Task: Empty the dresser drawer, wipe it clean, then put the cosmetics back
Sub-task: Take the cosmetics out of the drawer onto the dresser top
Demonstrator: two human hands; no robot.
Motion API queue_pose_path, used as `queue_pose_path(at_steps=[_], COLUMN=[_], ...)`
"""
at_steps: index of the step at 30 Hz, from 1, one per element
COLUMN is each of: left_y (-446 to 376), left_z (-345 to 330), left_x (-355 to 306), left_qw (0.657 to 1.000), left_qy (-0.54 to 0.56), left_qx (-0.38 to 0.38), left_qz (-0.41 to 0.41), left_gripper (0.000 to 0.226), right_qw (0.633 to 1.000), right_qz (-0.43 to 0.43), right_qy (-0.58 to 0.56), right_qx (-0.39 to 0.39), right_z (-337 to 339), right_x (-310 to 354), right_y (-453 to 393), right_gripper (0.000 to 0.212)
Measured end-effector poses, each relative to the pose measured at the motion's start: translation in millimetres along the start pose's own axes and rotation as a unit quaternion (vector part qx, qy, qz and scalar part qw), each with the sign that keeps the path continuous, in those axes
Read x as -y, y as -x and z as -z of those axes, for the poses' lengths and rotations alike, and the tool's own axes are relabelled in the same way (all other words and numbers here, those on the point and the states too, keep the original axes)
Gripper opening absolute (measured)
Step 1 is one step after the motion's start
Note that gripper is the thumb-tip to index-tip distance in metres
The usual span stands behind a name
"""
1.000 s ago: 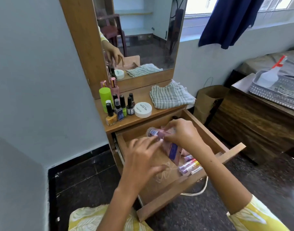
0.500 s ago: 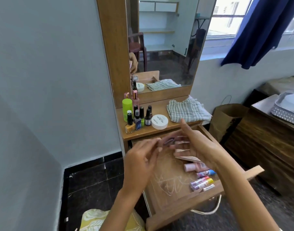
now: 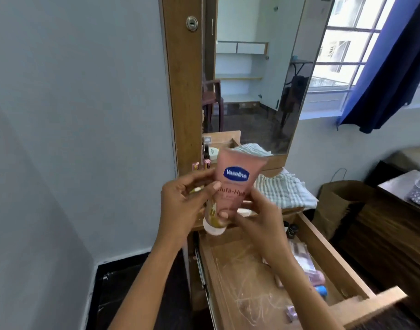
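A pink Vaseline lotion tube (image 3: pixel 237 177) with a white cap at its lower end is held upright in front of the mirror. My left hand (image 3: pixel 182 206) grips its lower left side, thumb on the label. My right hand (image 3: pixel 256 215) grips it from the right and below. Beneath them the wooden drawer (image 3: pixel 323 248) stands pulled out. Several small tubes and bottles (image 3: pixel 313 277) lie along its right side. The drawer floor (image 3: pixel 242 287) shows pale scratch marks.
A striped folded cloth (image 3: pixel 283 189) lies on the dresser top, right of the tube. Small pink bottles (image 3: pixel 199 166) stand by the mirror frame. A brown paper bag (image 3: pixel 337 206) and a dark wooden table (image 3: pixel 399 225) stand to the right.
Both hands have risen out of the drawer with the pink tube, which now stands upright at mirror height. The camera has tilted up and moved closer to the dresser.
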State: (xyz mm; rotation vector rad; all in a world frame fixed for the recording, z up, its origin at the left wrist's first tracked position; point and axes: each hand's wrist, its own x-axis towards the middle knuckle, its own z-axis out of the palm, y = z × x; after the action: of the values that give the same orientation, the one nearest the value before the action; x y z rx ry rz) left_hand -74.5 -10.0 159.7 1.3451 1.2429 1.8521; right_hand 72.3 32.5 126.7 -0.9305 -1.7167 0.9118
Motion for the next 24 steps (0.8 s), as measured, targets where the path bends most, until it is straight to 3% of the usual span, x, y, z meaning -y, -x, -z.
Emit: queue_pose_path(at_steps=[7, 14, 24], left_y=[-45, -33, -21], left_z=[0, 2, 3], left_x=[-4, 28, 46], left_qw=[0.991, 0.959, 0.946], left_qy=[-0.105, -0.251, -0.294], left_qx=[-0.024, -0.064, -0.07], left_qz=[-0.077, -0.116, -0.113], left_gripper=[0.03, 0.025, 0.026], right_qw=[0.995, 0.989, 0.99], right_qz=[0.065, 0.047, -0.066], right_qy=[0.042, 0.107, 0.121], right_qx=[-0.068, -0.091, 0.013], right_z=[-2, -3, -15], right_x=[37, 2, -50], right_y=[-85, -138, -156], right_gripper=[0.038, 0.04, 0.053])
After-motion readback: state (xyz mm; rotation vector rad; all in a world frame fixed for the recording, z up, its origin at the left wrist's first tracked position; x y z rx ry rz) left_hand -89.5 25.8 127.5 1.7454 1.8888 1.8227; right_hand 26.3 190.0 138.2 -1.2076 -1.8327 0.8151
